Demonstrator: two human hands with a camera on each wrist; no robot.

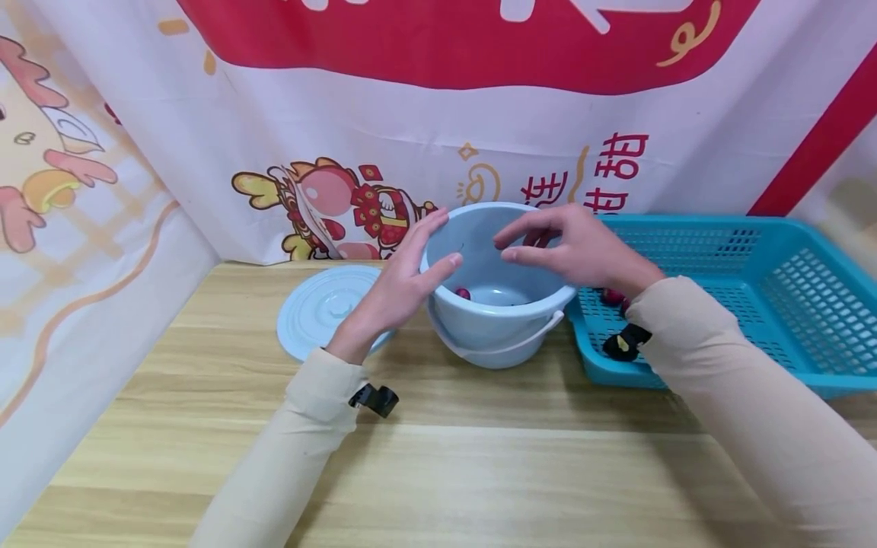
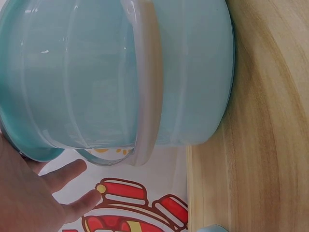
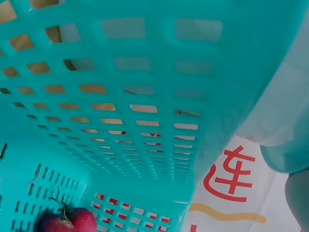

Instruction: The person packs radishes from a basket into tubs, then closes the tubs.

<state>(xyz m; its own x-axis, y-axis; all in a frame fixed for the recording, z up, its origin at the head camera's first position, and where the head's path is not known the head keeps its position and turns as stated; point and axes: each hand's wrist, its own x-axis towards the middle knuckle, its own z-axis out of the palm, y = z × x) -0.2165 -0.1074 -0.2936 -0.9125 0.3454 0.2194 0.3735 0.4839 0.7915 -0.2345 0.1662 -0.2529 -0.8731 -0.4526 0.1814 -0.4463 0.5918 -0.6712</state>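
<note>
Fingers apart, the left hand (image 1: 403,280) touches the round pale-blue plastic bucket (image 1: 496,323), seemingly steadying it beneath the right hand (image 1: 578,247), whose thumb and fingertips stand parted.

White cloth backdrop (image 1: 384,114) with red lettering (image 1: 622,156) and cartoon figures (image 1: 332,194) behind a pale wood-grain tabletop (image 1: 479,479)

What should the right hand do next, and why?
I'd probably move the right hand over to the basket and pick up a red thing. Its fingers seem empty above the bucket, where a small red ball lies, and the basket has more than one red thing in it.
</note>
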